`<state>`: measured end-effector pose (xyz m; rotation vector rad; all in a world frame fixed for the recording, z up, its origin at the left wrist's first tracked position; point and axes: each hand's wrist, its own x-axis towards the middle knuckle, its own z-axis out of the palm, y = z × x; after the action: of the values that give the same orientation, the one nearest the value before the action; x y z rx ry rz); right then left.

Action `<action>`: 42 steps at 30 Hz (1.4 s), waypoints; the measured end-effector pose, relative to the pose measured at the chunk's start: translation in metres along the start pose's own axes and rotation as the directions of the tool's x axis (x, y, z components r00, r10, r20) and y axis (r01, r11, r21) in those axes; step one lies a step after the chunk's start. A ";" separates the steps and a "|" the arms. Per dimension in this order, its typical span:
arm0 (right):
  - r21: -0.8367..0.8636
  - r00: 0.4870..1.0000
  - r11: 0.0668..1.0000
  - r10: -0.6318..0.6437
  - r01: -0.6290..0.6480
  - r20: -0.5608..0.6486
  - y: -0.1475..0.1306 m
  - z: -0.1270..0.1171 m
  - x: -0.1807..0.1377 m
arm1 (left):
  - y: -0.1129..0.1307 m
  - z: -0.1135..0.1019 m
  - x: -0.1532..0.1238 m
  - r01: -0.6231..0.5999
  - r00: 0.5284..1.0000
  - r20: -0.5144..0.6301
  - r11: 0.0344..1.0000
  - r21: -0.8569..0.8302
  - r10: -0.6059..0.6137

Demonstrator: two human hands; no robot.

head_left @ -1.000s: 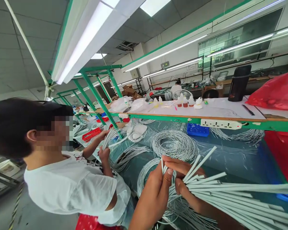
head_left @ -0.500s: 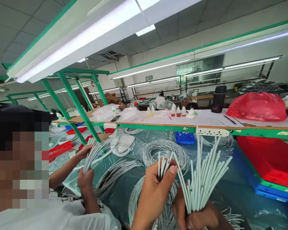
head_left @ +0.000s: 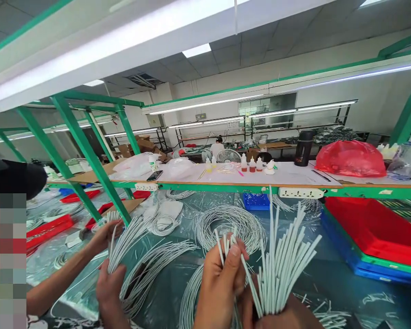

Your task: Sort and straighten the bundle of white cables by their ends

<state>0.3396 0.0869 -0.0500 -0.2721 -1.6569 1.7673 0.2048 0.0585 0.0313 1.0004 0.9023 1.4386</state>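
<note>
My right hand [head_left: 287, 316], at the bottom of the head view, is wrapped round an upright bundle of white cables [head_left: 281, 274], their cut ends fanned out above it. Beside it, my left hand [head_left: 219, 278] pinches a few white cable ends [head_left: 226, 244] between thumb and fingers. One cable slants from the left fingertips down to the bundle. Behind my hands lies a large coil of white cable [head_left: 205, 228] on the table, with another coil [head_left: 190, 292] nearer. The lower part of the bundle and most of my right fingers are out of sight.
At the left, a co-worker's hands [head_left: 111, 281] hold another cable bundle [head_left: 126, 242]. Stacked red, green and blue trays [head_left: 373, 233] stand at the right. A raised shelf [head_left: 205, 186] with bottles, a power strip [head_left: 300, 193] and a red bag [head_left: 351, 160] crosses behind.
The view has turned slightly to the right. My left fingers have closed in more on the cable ends; my right hand keeps its hold on the bundle.
</note>
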 end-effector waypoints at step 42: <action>0.127 0.808 0.943 -0.188 0.308 -0.559 0.015 -0.067 -0.028 | -0.050 0.079 0.105 -0.470 0.834 -0.367 0.879 -0.080 0.413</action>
<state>0.3941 0.1244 -0.0832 -0.3931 -1.0350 1.4708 0.2926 0.1674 0.0224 0.8808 0.8008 2.0994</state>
